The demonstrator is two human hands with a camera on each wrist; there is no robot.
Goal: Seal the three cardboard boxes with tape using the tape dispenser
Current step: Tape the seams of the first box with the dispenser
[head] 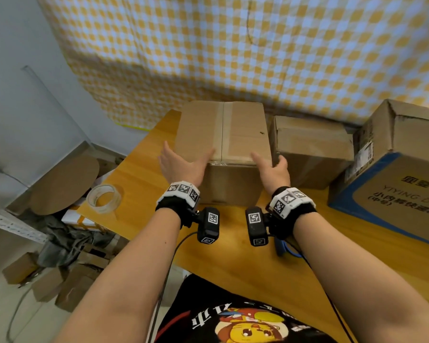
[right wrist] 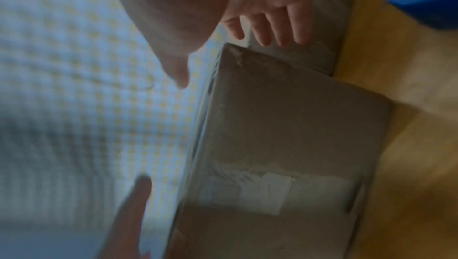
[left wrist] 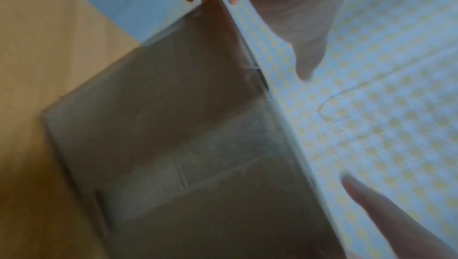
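Observation:
A brown cardboard box (head: 223, 144) stands mid-table with a strip of tape along its top seam. My left hand (head: 181, 164) is open at its near left corner, thumb over the top edge and fingers down the left side. At the near right corner my right hand (head: 273, 167) is open too, its fingers reaching into the gap beside a second box (head: 312, 149). The blurred wrist views show the box (left wrist: 173, 126) (right wrist: 285, 126) between spread fingers; whether they touch it is unclear. A larger box (head: 394, 169) with blue print sits far right.
A clear tape roll (head: 104, 198) lies near the wooden table's (head: 233, 256) left edge. A blue object (head: 282, 248), perhaps the tape dispenser, is mostly hidden under my right wrist. A checked curtain hangs behind the table. Cardboard clutter lies on the floor at the left.

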